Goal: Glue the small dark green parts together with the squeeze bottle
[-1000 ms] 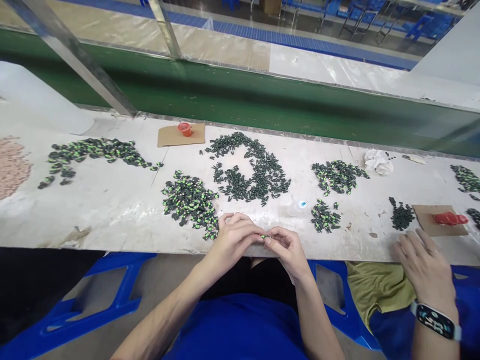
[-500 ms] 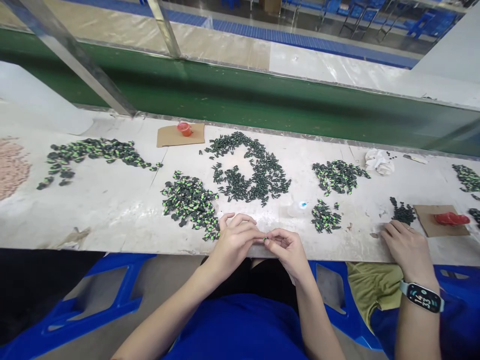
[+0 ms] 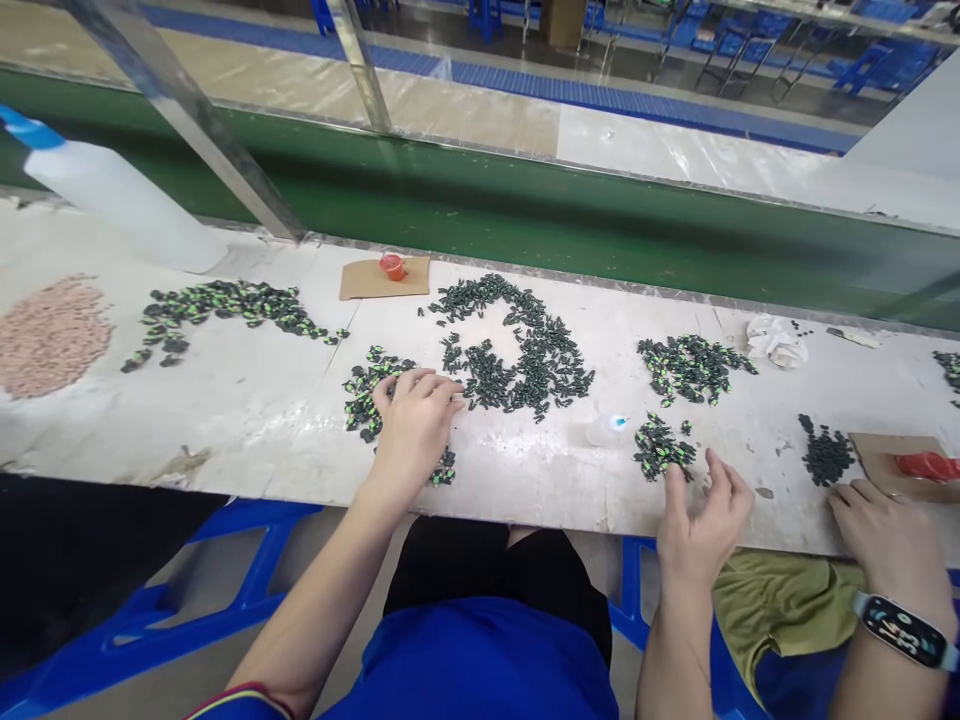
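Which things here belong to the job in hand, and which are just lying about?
Likely in the job: heap of small black-and-green pieces, at the left hand; smaller black-and-green heap, by the right hand.

Probably lying about: crumpled white paper or tissue; slim pale object beside it, too small to identify.

1. Bare surface runs along the front edge between the left hand and right hand.
2. Behind that strip, the bottle and dark pile obstruct.
3. Rightward, a gap ends at a co-worker's hand.
4. The green wall bars the back.
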The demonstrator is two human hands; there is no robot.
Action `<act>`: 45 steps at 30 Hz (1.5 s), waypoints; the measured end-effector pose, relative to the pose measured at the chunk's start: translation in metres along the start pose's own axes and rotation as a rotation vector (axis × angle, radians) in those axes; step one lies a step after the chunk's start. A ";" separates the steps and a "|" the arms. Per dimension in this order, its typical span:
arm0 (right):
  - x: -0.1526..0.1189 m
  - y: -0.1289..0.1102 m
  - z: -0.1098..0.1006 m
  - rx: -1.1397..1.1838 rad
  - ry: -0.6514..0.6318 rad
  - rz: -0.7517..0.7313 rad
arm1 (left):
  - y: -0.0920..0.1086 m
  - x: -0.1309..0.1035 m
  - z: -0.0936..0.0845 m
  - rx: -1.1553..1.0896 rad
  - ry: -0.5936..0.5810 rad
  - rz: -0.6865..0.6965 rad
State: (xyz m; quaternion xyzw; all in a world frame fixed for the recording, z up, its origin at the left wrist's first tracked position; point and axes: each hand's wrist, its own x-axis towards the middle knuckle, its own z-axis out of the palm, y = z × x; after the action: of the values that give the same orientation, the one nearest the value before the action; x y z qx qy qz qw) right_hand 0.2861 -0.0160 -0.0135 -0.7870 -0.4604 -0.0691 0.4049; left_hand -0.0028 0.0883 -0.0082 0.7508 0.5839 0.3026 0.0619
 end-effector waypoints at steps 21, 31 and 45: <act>-0.024 -0.038 0.032 0.766 -0.485 0.301 | 0.043 -0.036 0.017 -0.247 -0.222 0.221; -0.028 -0.041 0.032 0.836 -0.311 0.505 | 0.047 -0.043 0.030 -0.337 -0.297 0.093; -0.026 -0.058 0.035 0.591 -0.304 0.393 | 0.046 -0.046 0.034 -0.348 -0.228 0.087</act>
State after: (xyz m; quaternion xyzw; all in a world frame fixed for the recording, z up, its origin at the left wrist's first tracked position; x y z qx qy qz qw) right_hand 0.2170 0.0057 -0.0155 -0.7107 -0.3557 0.2628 0.5470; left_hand 0.0471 0.0409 -0.0325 0.7825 0.4793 0.3144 0.2431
